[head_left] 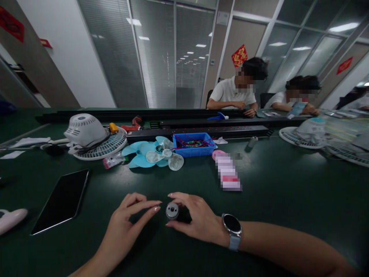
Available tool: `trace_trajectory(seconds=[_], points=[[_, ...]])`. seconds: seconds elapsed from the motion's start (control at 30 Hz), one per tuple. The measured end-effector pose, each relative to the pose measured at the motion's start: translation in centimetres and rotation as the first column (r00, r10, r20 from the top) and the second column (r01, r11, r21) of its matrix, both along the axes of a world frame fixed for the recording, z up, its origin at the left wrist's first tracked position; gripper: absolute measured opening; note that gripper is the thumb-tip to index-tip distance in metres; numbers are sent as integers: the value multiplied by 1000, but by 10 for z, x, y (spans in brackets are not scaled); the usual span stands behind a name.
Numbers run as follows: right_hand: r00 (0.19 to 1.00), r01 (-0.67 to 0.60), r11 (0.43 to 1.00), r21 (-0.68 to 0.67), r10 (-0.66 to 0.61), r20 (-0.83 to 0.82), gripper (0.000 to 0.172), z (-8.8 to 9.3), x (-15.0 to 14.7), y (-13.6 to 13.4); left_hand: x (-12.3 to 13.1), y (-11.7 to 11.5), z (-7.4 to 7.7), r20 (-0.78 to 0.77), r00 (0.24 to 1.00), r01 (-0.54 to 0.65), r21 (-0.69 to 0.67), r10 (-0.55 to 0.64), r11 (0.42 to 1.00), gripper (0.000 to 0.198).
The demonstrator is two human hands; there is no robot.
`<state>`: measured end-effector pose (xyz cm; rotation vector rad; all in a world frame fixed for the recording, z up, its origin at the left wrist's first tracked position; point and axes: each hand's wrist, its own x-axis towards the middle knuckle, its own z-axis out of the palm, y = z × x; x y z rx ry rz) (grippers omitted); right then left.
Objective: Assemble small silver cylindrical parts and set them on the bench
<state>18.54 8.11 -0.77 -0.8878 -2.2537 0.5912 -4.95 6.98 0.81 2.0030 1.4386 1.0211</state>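
Observation:
My right hand point(196, 219), with a watch on its wrist, curls its fingers around a small round metal motor point(172, 211) lying on the dark green table point(273, 184). My left hand point(129, 217) lies just left of the motor, its fingers stretched toward it and apart, the fingertips a little short of the metal face. Nothing sits in the left hand.
A black tablet point(62, 200) lies at the left. Further back are light blue fan blades point(152, 154), a white fan housing on a grille point(92, 138), a blue bin of wired parts point(193, 144) and a pink packet point(227, 171). Two people sit across the table behind black rails.

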Motion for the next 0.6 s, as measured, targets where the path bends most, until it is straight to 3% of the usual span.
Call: trace_trajectory(seconds=[0.1, 0.23, 0.37, 0.5, 0.6], points=[[1000, -13, 1000, -3, 13, 23, 62, 3, -2, -1, -3, 3, -15, -106, 993, 50, -67, -57, 996, 20], [1000, -20, 999, 25, 20, 20, 42, 16, 4, -4, 6, 8, -23, -240, 961, 119, -89, -137, 989, 21], [978, 209, 968, 138, -210, -8, 35, 36, 53, -4, 10, 10, -22, -308, 934, 148, -120, -179, 982, 24], [809, 572, 788, 227, -588, 2, 36, 46, 142, 3, 9, 10, -21, -322, 927, 150, -153, -193, 977, 24], [666, 732, 659, 173, -745, 19, 41, 38, 200, 10, 11, 9, -19, -325, 927, 134, -175, -186, 975, 26]])
